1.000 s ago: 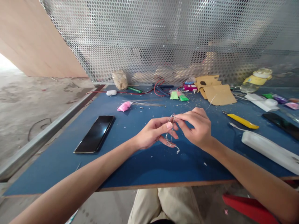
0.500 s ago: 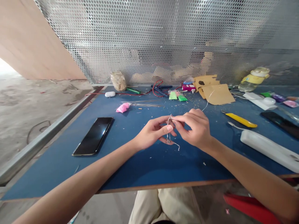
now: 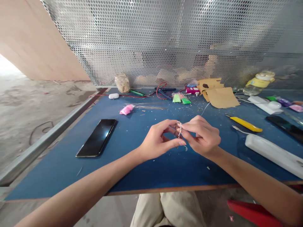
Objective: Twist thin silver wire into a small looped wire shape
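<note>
Above the near middle of the blue table, a small loop of twisted silvery wire (image 3: 180,130) is held between my two hands. My left hand (image 3: 159,138) curves round its left side, with the index finger at the top and the thumb stretched out below. My right hand (image 3: 201,134) pinches the loop's right side between thumb and fingertips. A thin wire end (image 3: 205,108) sticks up behind the right hand. A short curled tail (image 3: 186,148) hangs under the left thumb. Part of the loop is hidden by the fingers.
A black phone (image 3: 97,137) lies left of my hands. On the right are a yellow utility knife (image 3: 246,124), a long white device (image 3: 272,153) and another dark phone (image 3: 285,127). Behind are a pink packet (image 3: 127,109), thin rods (image 3: 149,106), brown paper (image 3: 223,97) and a perforated metal screen (image 3: 151,41).
The wire piece has turned in my fingers, so its round loop now shows. My left thumb has moved down off its front. The view has shifted slightly.
</note>
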Available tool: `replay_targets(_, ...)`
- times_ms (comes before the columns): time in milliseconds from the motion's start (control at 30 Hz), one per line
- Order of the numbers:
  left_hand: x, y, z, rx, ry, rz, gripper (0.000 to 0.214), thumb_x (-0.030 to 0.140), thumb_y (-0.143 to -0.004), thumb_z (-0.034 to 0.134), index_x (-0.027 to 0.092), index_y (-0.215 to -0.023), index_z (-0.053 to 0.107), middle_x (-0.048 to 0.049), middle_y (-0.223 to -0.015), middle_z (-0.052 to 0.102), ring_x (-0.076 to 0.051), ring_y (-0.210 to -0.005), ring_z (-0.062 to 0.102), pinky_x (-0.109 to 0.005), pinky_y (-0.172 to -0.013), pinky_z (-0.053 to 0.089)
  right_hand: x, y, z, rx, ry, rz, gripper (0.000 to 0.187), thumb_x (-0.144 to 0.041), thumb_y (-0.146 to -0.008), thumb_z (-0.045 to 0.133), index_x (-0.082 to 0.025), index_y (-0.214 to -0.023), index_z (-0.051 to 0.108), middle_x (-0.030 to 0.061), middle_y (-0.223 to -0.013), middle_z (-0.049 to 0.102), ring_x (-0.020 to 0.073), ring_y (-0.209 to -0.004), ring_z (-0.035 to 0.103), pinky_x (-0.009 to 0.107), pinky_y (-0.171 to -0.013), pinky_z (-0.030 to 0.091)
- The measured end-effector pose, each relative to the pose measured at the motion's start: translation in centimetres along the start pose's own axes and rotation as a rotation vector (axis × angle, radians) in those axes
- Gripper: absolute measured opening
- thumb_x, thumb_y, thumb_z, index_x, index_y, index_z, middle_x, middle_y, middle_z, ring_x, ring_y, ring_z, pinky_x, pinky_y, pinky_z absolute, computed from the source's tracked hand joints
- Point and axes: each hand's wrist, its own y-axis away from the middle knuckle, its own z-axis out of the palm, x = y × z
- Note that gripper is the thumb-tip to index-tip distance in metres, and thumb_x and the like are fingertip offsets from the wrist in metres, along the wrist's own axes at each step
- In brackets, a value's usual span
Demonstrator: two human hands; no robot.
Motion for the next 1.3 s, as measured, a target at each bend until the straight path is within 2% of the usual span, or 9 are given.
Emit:
replay_targets(100,0.0,0.1,0.1,-0.002,-0.065,0.057,0.047,0.034,-0.082,0.080,0.016,-0.121,0.060,-0.0084,-0.102,0.065,-0.017,-0.089,0.068,-0.015,-0.054,0.059,0.1,-0.2,-0.2,-0.025,0.047,-0.092,0.033,-0.008,-0.086,0.070,-0.027,-0.113,0.069,0.0005,-0.081,0.077,0.0154,-0.066,0.067,0.032,-0.062,0.055)
replay_targets(233,-0.1,0.0,-0.3,0.022,-0.223,0.169,0.041,0.035,-0.088,0.074,0.018,-0.122,0.060,-0.0077,-0.106,0.061,-0.014,-0.092,0.063,-0.018,-0.060,0.063,0.3,-0.1,-0.4,-0.052,0.043,-0.089,0.026,-0.009,-0.088,0.067,-0.024,-0.110,0.070,0.0014,-0.081,0.076,0.0150,-0.067,0.067,0.031,-0.062,0.054)
replay_targets(433,0.4,-0.4,-1.7,0.039,-0.640,0.405,0.045,0.032,-0.091,0.072,0.019,-0.131,0.057,-0.0074,-0.113,0.067,-0.016,-0.098,0.067,-0.031,-0.086,0.062,1.0,0.0,-0.3,-0.095,-0.079,-0.044,0.023,-0.009,-0.089,0.065,-0.025,-0.104,0.070,0.0015,-0.083,0.076,0.0148,-0.067,0.064,0.031,-0.062,0.053)
replay_targets(567,0.8,-0.3,-2.4,0.065,-0.856,0.481,0.049,0.037,-0.090,0.072,0.022,-0.134,0.056,-0.0069,-0.115,0.069,-0.019,-0.100,0.068,-0.032,-0.080,0.060,1.0,-0.2,-0.2,-0.120,-0.137,-0.038,0.028,-0.004,-0.090,0.061,-0.025,-0.107,0.070,0.0018,-0.087,0.076,0.0147,-0.070,0.065,0.032,-0.063,0.053)
replay_targets(800,1.0,-0.3,-2.7,0.070,-0.877,0.543,0.048,0.033,-0.091,0.070,0.020,-0.134,0.056,-0.0070,-0.108,0.067,-0.018,-0.095,0.066,-0.027,-0.068,0.057,1.4,0.0,-0.3,-0.147,-0.148,-0.065,0.035,-0.001,-0.087,0.063,-0.022,-0.114,0.068,0.0036,-0.090,0.076,0.0157,-0.074,0.064,0.033,-0.066,0.053)
replay_targets(933,1.0,-0.5,-2.9,0.052,-0.882,0.609,0.046,0.029,-0.091,0.070,0.016,-0.133,0.056,-0.0072,-0.105,0.065,-0.017,-0.093,0.065,-0.029,-0.073,0.059,1.7,0.0,-0.6,-0.187,-0.114,-0.069,0.032,-0.002,-0.086,0.066,-0.021,-0.111,0.067,0.0039,-0.090,0.077,0.0169,-0.076,0.064,0.034,-0.067,0.053)
replay_targets(1133,1.0,-0.6,-3.2,0.075,-0.927,0.637,0.048,0.030,-0.088,0.074,0.014,-0.130,0.058,-0.0066,-0.102,0.066,-0.016,-0.085,0.065,-0.026,-0.066,0.057,2.1,-0.3,-1.0,-0.214,0.040,-0.081,0.021,-0.009,-0.087,0.069,-0.021,-0.104,0.067,0.0023,-0.085,0.076,0.0172,-0.074,0.064,0.037,-0.070,0.047)
replay_targets(1300,1.0,-0.6,-3.3,0.153,-0.984,0.682,0.051,0.040,-0.085,0.077,0.016,-0.127,0.060,-0.0047,-0.098,0.067,-0.014,-0.080,0.065,-0.023,-0.058,0.053,1.8,-0.3,-0.9,-0.239,-0.045,0.001,0.018,-0.009,-0.091,0.064,-0.023,-0.103,0.066,0.0002,-0.084,0.075,0.0149,-0.073,0.061,0.036,-0.072,0.046)
